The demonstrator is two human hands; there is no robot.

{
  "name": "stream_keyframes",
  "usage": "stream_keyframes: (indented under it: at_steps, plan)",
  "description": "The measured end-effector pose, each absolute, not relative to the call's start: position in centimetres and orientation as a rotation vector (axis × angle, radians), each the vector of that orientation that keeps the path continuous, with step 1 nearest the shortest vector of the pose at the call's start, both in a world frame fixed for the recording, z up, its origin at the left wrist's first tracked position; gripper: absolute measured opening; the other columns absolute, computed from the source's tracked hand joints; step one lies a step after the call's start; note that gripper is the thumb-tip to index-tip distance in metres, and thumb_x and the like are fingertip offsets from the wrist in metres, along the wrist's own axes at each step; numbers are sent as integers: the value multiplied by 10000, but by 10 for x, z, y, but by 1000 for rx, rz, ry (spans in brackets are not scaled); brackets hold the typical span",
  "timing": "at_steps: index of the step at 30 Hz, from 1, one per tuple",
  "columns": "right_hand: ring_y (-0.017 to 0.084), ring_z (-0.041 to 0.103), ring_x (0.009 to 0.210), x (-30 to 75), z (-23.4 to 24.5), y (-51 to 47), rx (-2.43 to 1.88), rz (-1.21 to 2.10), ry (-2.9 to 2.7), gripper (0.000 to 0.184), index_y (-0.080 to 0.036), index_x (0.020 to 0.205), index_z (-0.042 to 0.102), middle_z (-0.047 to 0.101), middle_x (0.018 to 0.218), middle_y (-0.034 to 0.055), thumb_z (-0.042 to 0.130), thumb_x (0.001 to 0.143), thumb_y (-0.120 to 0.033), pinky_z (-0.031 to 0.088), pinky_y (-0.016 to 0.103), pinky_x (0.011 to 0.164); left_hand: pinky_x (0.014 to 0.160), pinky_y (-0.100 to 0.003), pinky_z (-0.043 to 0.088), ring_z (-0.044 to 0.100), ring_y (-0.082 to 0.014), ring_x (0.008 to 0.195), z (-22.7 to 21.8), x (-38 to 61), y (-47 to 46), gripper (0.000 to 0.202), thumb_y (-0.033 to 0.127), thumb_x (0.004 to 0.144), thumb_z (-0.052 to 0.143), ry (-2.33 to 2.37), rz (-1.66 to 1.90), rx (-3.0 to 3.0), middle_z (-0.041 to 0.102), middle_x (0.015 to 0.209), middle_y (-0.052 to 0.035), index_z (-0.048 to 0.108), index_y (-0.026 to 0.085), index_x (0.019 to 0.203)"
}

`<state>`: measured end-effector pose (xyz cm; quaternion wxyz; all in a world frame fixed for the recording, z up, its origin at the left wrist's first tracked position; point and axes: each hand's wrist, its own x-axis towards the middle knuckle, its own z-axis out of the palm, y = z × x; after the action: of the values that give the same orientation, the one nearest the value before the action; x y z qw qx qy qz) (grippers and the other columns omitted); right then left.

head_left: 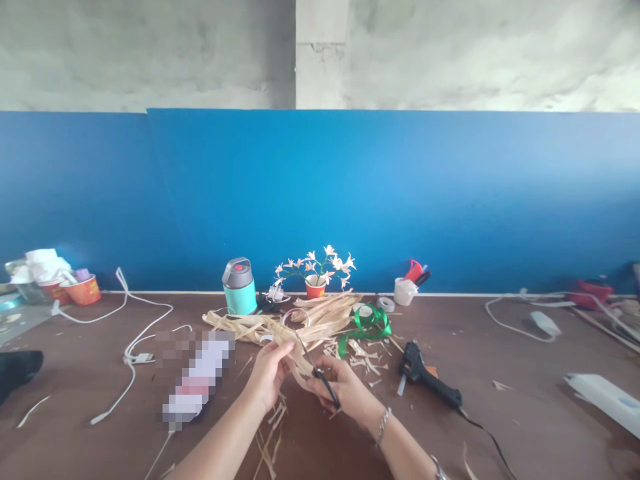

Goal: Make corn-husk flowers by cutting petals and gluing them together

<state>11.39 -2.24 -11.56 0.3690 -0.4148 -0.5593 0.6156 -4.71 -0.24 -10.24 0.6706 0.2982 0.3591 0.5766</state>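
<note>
My left hand (pixel 271 372) pinches a pale dried corn husk (pixel 286 339) near the middle of the table. In my right hand (pixel 337 385) is a pair of black-handled scissors (pixel 325 385), with the blades against the husk; whether they cut into it I cannot tell. Beyond my hands lies a heap of more dried husks (pixel 330 313), with a roll of tape (pixel 296 319) on it. Green ribbon (pixel 373 325) curls at the heap's right side. Narrow husk scraps (pixel 270 443) lie below my hands, and others are scattered to the right.
A black glue gun (pixel 425 377) with its cord lies to the right. At the back stand a turquoise flask (pixel 240 293), a cup (pixel 315 288) of white flowers and a white cup (pixel 405 292) of pens. A blurred-out phone-like object (pixel 200 380) and white cables (pixel 131 347) lie left.
</note>
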Motion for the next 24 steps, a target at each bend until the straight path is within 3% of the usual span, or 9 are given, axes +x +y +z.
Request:
stream_keyframes:
  at_steps: [14, 24]
  plan:
    - [52, 381, 319, 111, -108, -25, -1146, 1554, -1454, 468, -175, 779, 481, 507, 430, -74, 701, 569, -530, 292, 173, 326, 643, -259, 444, 616, -152, 604, -101, -48, -3, 179, 243, 612, 735, 802, 1251, 739, 695, 664, -41, 658, 115, 711]
    - [47, 383, 354, 113, -112, -24, -1120, 1526, -1468, 407, -173, 748, 508, 474, 446, -79, 726, 582, -474, 247, 163, 332, 636, -262, 454, 627, -158, 598, -98, -48, -3, 193, 240, 606, 735, 817, 1233, 747, 704, 679, -46, 668, 120, 742]
